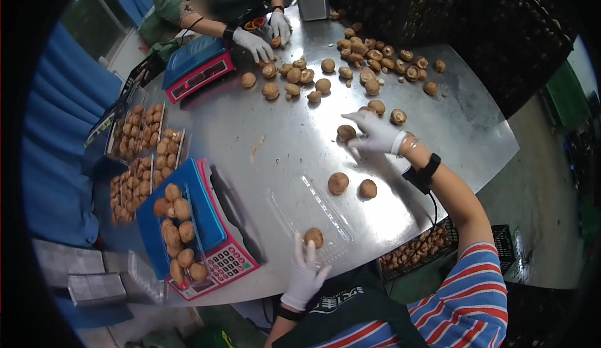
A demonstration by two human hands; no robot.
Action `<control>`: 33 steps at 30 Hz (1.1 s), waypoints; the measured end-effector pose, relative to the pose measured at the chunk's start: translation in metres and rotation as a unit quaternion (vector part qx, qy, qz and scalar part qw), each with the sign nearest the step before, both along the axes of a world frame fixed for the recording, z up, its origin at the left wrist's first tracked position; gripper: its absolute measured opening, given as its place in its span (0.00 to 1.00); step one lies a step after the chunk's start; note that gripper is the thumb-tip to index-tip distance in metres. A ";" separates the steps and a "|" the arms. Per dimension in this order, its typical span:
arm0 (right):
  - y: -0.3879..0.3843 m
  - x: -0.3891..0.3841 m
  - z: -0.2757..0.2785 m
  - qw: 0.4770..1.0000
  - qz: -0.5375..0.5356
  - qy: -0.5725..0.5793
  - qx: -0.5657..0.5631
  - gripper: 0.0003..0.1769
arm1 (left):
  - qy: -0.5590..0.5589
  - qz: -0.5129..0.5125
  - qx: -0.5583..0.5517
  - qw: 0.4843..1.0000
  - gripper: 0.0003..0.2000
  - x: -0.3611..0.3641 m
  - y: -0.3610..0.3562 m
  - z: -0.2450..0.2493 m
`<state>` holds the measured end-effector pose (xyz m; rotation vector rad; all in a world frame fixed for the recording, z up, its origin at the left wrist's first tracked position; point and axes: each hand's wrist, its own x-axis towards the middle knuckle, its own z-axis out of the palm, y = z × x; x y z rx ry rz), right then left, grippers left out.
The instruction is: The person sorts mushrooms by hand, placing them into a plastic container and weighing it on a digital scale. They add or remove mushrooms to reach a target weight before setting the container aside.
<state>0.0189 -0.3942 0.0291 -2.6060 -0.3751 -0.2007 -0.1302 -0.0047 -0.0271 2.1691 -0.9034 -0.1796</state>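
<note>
My left hand (305,275), in a white glove, is at the table's near edge with its fingers apart. Its fingertips are beside a brown mushroom (313,238) at the end of a clear plastic tray (325,213) lying on the metal table. My right hand (375,133), also gloved, reaches over the table with its fingers spread around a mushroom (346,133); whether they touch it is unclear. Two more mushrooms (338,183) lie between my hands. To the left, a blue and red scale (216,223) bears a clear tray of mushrooms (180,235).
Across the table a co-worker's gloved hands (253,44) are among mushrooms beside a second scale (197,66). Loose mushrooms (369,57) lie at the back. Filled trays (134,182) stand at the left. Black crates (400,10) rise behind; another crate (416,251) is below the near edge.
</note>
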 end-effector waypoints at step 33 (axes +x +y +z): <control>0.184 -0.117 0.078 0.974 0.217 -0.050 0.033 0.05 | 0.213 0.336 -0.222 0.890 0.16 0.052 -0.029 0.103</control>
